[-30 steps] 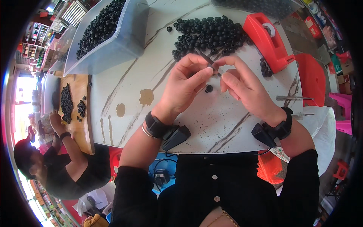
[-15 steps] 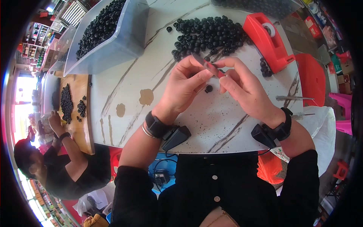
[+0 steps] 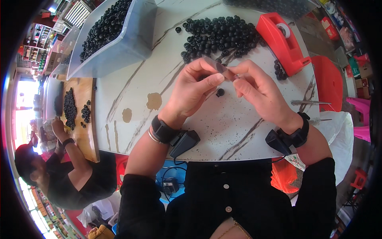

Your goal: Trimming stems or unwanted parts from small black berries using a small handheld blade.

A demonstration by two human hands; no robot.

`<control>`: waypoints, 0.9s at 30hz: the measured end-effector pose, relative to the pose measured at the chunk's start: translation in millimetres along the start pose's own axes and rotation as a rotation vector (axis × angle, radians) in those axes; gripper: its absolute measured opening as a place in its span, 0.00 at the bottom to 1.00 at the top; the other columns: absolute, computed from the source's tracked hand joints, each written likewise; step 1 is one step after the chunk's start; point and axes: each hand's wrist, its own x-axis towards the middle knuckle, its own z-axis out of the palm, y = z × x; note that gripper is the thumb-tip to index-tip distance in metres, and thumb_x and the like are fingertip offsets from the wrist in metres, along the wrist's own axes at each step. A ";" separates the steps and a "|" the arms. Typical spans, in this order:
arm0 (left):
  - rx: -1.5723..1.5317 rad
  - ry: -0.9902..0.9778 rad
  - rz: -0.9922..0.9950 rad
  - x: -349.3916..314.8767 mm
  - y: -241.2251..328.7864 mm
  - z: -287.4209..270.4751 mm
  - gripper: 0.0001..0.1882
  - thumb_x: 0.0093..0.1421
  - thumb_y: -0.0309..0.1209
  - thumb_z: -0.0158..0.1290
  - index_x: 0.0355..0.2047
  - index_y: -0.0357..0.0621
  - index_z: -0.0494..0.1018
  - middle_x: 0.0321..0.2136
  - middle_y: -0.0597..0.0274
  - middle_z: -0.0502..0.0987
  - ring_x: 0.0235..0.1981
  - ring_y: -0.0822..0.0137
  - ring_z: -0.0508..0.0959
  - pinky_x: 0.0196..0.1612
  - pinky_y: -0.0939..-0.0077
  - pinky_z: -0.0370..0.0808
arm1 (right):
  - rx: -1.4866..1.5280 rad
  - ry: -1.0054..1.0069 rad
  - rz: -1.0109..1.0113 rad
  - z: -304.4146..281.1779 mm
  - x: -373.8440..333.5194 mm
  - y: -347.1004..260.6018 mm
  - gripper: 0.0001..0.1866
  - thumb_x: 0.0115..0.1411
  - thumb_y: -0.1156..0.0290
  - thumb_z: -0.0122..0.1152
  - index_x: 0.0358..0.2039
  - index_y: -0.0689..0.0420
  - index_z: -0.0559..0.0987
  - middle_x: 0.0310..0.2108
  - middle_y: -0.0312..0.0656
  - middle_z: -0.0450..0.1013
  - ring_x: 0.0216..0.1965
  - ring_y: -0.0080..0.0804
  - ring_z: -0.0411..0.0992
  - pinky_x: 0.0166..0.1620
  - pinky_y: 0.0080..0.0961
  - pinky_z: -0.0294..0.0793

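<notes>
Holding blurred thin strip [image 3: 221, 69] in near-closed pinches of left hand [image 3: 191, 88] and right hand [image 3: 259, 91], left of red tape dispenser [image 3: 283, 49]; aslant lengthwise, dispenser-side end at right hand.

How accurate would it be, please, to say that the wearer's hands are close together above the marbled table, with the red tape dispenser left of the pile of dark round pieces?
Not quite: in the head view, the red tape dispenser is right of the pile of dark round pieces. The left hand and right hand are close together above the marbled table.
</notes>
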 end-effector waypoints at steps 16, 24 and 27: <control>0.098 -0.044 -0.035 -3.1 -5.1 4.2 0.06 0.52 0.20 0.53 0.31 0.41 0.71 0.29 0.67 0.74 0.31 0.79 0.73 0.34 0.87 0.70 | 0.255 0.011 0.288 -2.0 1.8 -4.1 0.13 0.60 0.63 0.49 0.40 0.56 0.65 0.21 0.30 0.62 0.17 0.09 0.52 0.19 0.07 0.48; -0.061 -0.111 -0.072 -2.6 -2.8 -0.5 0.06 0.53 0.22 0.53 0.32 0.43 0.69 0.29 0.66 0.74 0.26 0.81 0.69 0.28 0.89 0.66 | 0.322 -0.011 0.287 -2.7 3.3 -6.7 0.14 0.59 0.65 0.51 0.41 0.58 0.65 0.22 0.30 0.63 0.17 0.08 0.52 0.18 0.07 0.48; -0.009 -0.035 -0.050 -2.5 -3.6 2.7 0.05 0.54 0.22 0.52 0.31 0.44 0.69 0.29 0.66 0.74 0.24 0.81 0.67 0.26 0.89 0.63 | 0.268 0.002 0.298 -2.8 3.6 -7.7 0.13 0.60 0.67 0.47 0.43 0.57 0.65 0.22 0.31 0.64 0.17 0.08 0.52 0.19 0.06 0.48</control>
